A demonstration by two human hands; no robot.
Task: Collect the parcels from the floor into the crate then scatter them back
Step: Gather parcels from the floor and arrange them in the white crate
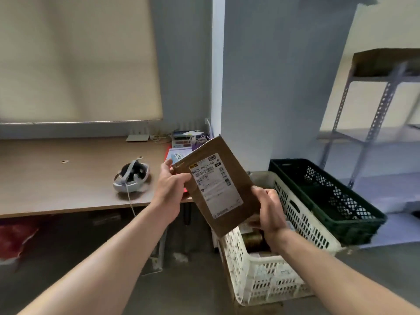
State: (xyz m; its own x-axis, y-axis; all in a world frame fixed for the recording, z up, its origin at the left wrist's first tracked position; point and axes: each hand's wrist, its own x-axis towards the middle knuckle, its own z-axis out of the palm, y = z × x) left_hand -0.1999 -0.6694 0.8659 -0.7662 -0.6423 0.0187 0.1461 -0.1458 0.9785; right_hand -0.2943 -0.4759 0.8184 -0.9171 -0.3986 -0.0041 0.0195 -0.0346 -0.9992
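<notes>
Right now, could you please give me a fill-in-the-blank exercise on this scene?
The left hand and the right hand grip one brown parcel bearing a ____ label.
The dark crate beside the white crate is ____ in colour.
The headset on the desk lies to the parcel's ____.
Missing words: white, green, left.
</notes>
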